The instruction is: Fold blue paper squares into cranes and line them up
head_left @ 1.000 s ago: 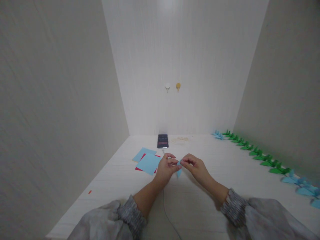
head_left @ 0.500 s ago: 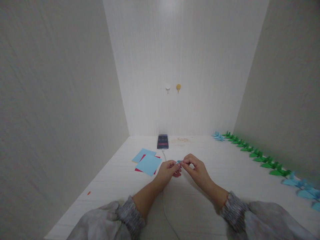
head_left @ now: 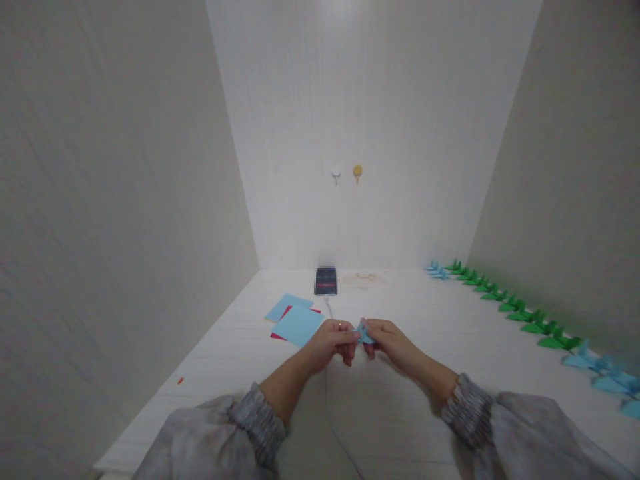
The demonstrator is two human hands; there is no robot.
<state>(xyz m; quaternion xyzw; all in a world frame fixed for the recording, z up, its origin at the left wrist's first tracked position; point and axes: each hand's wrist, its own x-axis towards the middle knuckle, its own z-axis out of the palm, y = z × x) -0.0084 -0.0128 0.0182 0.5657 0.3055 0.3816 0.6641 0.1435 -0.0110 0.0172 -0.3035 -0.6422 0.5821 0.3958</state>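
Note:
My left hand (head_left: 331, 340) and my right hand (head_left: 389, 341) meet over the middle of the white table (head_left: 225, 373). Both pinch a small folded piece of light blue paper (head_left: 363, 333) between their fingertips. Most of the paper is hidden by the fingers. A ring shows on a finger of my left hand. Grey patterned sleeves cover both forearms near the bottom edge.
Loose blue and red paper sheets (head_left: 296, 323) lie left of my hands. A phone (head_left: 326, 281) with a cable stands at the back wall. A row of folded green (head_left: 520, 317) and blue paper figures (head_left: 600, 373) lines the right wall. Two hooks (head_left: 347, 173) hang on the back wall.
Both hands dropped slightly and came closer to me. The blue paper, which hung below the fingers a second ago, is now bunched up tight between the fingertips.

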